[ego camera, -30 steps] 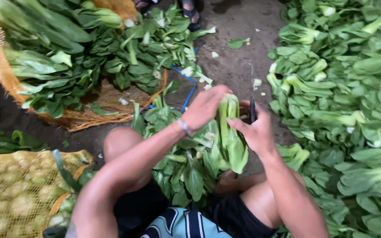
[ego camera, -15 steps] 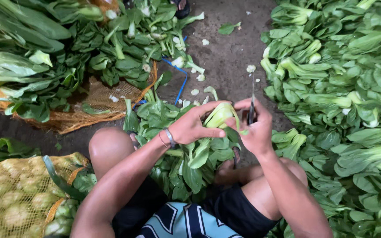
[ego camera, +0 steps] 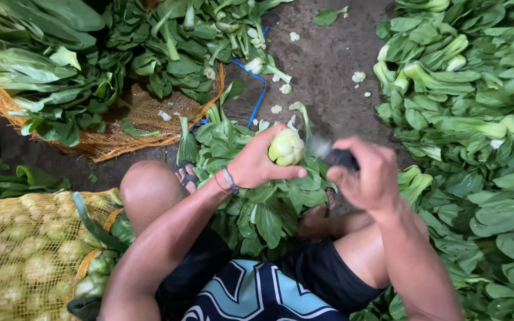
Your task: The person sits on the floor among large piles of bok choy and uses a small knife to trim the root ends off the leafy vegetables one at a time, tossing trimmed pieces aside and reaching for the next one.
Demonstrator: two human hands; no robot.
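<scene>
Greens heap (ego camera: 477, 119): piled along the person's right side, reaching the far edge.
Mesh sack (ego camera: 13, 261): pale round vegetables, by the left knee.
Bok choy (ego camera: 285, 148): pale base up and toward the blade, leaves hanging down between the knees.
Left hand (ego camera: 257, 163): wrapped tight round the bok choy.
Right hand (ego camera: 367, 172): closed on a dark knife (ego camera: 331, 156), blade blurred, just beside the base.
Change: half a second back the plant was green-side up; now its cut end faces up.

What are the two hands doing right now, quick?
Left hand: closed around a bok choy, base end up.
Right hand: closed on a dark-handled knife; its blade is blurred.
</scene>
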